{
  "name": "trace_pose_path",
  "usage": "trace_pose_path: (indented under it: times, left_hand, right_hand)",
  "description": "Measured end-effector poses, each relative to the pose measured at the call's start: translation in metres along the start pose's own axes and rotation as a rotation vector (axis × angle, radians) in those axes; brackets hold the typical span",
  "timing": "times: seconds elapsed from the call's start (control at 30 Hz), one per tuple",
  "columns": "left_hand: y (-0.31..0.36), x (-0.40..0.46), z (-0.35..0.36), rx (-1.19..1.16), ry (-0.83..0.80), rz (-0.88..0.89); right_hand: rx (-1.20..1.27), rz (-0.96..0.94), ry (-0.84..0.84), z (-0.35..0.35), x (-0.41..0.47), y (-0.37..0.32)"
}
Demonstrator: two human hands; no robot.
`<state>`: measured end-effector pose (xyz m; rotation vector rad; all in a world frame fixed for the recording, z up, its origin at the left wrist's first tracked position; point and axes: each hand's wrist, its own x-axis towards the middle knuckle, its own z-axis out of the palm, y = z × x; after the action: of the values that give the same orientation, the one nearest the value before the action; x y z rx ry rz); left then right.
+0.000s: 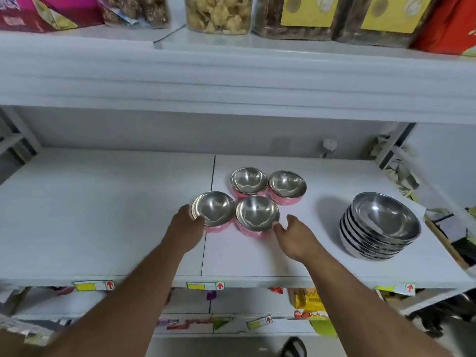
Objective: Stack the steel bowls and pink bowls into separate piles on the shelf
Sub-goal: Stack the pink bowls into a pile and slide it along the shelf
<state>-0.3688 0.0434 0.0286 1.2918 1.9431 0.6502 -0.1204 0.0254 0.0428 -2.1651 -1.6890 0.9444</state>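
Up on the white shelf point(103, 215), whose surface is flat, matte and split by a dark seam between two panels, sit four small round bowls in a tight cluster. Each has a polished steel lining that mirrors the light and a pink outer wall, seen as a band below the rim. The front-left pink bowl point(213, 211) lies across the seam; the front-right pink bowl point(257, 214) is just beside it, rims nearly touching. Behind them stand the back-left pink bowl point(248, 181) and the back-right pink bowl point(287, 186), also close together.

Well apart to the right, on the same shelf, rises a pile of steel bowls point(380, 228): wider, shallow, all metal, nested so that their rims show as stacked grey rings, with the pile leaning slightly to the right.

The left hand point(184, 231) reaches in with its fingers curled over the near-left rim of the front-left pink bowl, gripping that edge; how far the fingers wrap around the far side is hidden by the hand itself. The right hand point(296, 238) is spread loosely, thumb and fingers parted, with a fingertip touching the near-right rim of the front-right pink bowl and nothing grasped.

Yellow-and-white price tags point(94, 285) with red arrows line the shelf's front lip.
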Motion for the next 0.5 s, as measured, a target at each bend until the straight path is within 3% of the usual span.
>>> trace_pose_path:
  times: [0.2,0.5]
  left_hand:
    - [-0.001,0.025,0.002,-0.43,-0.007,-0.233]
    - [-0.011,0.043,0.007,-0.508,-0.037,-0.254]
  right_hand:
    - [0.405,0.161,-0.081,0.002,0.025,0.0]
    - [0.598,0.204,-0.145,0.008,0.044,-0.001]
